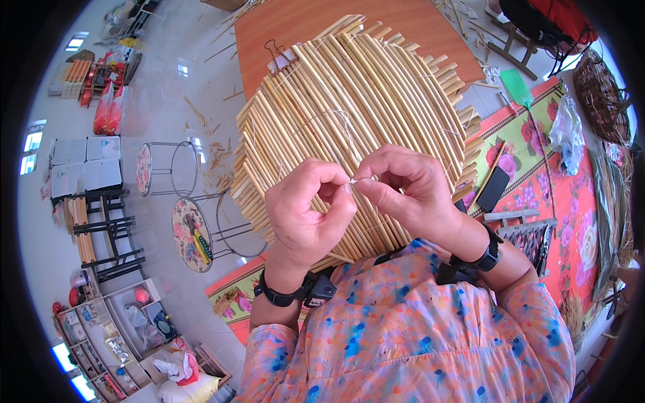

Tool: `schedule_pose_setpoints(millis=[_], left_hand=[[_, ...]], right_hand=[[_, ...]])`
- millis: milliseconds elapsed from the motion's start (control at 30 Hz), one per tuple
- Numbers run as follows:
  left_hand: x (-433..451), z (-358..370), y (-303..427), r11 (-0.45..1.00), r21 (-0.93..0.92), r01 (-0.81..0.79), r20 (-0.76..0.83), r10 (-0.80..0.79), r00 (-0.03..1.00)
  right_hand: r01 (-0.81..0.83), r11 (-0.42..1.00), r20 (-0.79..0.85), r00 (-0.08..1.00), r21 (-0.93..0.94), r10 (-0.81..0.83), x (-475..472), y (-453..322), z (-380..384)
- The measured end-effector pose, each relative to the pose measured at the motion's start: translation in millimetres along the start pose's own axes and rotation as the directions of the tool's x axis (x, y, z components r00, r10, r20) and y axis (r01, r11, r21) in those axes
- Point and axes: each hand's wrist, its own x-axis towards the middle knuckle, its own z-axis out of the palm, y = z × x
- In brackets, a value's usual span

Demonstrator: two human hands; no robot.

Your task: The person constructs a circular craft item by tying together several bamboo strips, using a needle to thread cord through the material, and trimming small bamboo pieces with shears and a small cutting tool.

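Note:
Both hands meet over a round mat of straw-coloured plant stalks [322, 106], which is bound with thin white string and lies partly on an orange-brown table [282, 25]. My left hand [312, 206] pinches a white string [353, 181] between thumb and forefinger. Close beside it, my right hand [408, 191] pinches the same string from the other side, its fingertips almost touching the left ones. A loose loop of white string [345, 118] lies on the stalks just beyond. At the mat's upper left edge is a wire binder clip [274, 50].
Round floral stools [189, 234] stand at left, one bearing pliers with yellow-green handles [201, 247]. Cut stalk pieces [219, 156] litter the floor. At right, a black phone [494, 189], a green fly swatter [516, 85] and a plastic bag [568, 136] lie on a floral cloth [569, 201].

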Motion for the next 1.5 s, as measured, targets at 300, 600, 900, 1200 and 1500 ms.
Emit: schedule_pose_setpoints(millis=[300, 600, 900, 1200, 1500], left_hand=[[3, 2, 0, 0.963, 0.248, -0.109, 0.066, 0.095, 0.993], [4, 2, -13, 0.976, 0.187, -0.110, -0.103, 0.131, 0.986], [3, 4, -9, 0.995, 0.014, -0.096, 0.081, 0.095, 0.992], [-2, 4, -7, 0.977, -0.178, 0.120, -0.053, -0.131, 0.990], [-2, 5, -7, 0.995, -0.020, 0.101, 0.061, -0.100, 0.993]], right_hand=[[-0.098, 0.994, -0.036, 0.995, -0.046, 0.096, -2, 4, 2], [-0.257, 0.940, 0.022, 0.966, 0.223, 0.259, -4, 2, 0], [-0.242, 0.946, 0.042, 0.970, 0.217, 0.239, -3, 5, 1], [-0.202, 0.951, -0.021, 0.977, 0.234, 0.212, -5, 8, 1], [-0.103, 0.992, -0.065, 0.992, 0.066, 0.107, -4, 9, 3]])
